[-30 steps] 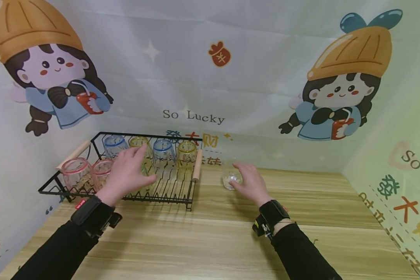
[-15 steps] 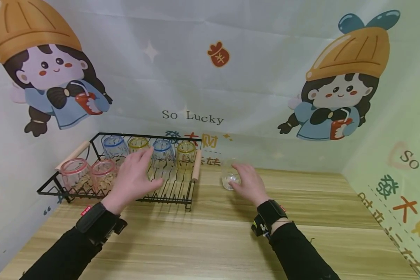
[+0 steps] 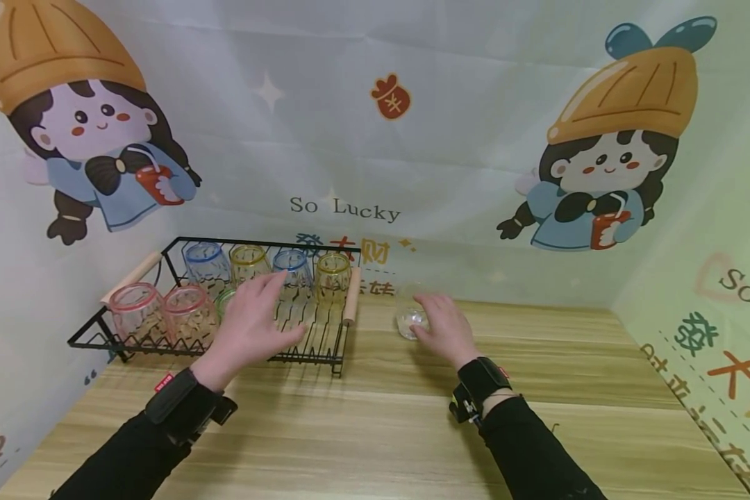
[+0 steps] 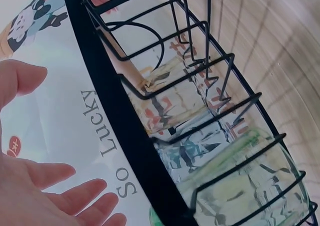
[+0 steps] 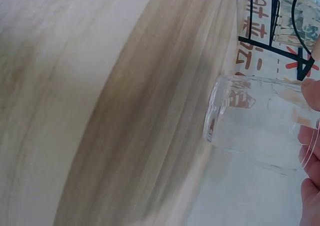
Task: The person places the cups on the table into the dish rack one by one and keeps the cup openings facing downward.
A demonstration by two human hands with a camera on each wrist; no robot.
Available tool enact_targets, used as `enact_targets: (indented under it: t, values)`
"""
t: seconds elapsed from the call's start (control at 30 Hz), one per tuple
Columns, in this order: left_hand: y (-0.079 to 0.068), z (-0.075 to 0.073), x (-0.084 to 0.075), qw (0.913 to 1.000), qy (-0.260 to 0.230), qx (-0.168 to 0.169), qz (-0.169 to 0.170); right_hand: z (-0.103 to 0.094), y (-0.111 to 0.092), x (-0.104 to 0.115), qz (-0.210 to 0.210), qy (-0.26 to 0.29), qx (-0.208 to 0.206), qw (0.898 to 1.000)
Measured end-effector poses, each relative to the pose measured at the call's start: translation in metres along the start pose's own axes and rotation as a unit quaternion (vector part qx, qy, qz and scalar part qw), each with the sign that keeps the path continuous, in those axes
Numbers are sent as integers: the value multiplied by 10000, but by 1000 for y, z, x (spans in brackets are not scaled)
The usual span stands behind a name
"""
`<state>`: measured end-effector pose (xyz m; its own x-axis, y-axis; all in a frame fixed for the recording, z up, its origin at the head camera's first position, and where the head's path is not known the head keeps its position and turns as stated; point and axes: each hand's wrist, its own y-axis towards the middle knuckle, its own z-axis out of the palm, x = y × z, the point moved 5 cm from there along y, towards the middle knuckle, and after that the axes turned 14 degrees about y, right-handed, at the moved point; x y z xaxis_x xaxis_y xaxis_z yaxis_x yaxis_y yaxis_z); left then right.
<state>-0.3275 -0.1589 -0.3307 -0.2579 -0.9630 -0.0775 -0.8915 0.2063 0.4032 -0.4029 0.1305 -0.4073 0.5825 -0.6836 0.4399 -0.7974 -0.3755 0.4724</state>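
My left hand (image 3: pixel 250 323) hovers over the front right of a black wire dish rack (image 3: pixel 306 360), thumb and fingers spread and holding nothing. Just behind it is a green-rimmed glass (image 3: pixel 225 302), mostly covered by the hand in the head view; in the left wrist view this green glass (image 4: pixel 250 181) stands behind the rack's wires. To the right of the rack, my right hand (image 3: pixel 448 328) grips a clear glass (image 5: pixel 260 121) near its upper rim, thumb on one side and fingers on the other. The glass is upright, its base at the wooden table (image 3: pixel 375 423).
Upside-down glasses fill the rack: pink ones (image 3: pixel 136 312) at front left, blue (image 3: pixel 206 262) and yellow ones (image 3: pixel 334 278) along the back row. Wooden handles (image 3: pixel 353 297) cap the rack's ends. A printed cloth backdrop (image 3: pixel 456 173) rises behind and at both sides.
My left hand has slid to the right along the rack's front, uncovering the second pink glass, the back-left yellow one and part of the green one. My right hand stays at the clear glass.
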Motion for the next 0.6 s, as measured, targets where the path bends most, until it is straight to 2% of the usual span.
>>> enact_targets:
  t: [0.17,0.6]
  values:
    - [-1,1,-4,9999,8,-46,114,2,1,3,-65,-90,3,9999]
    - [-4,5,-14,9996,-57,105,262,7,2,3,-262,-403,-55,9988]
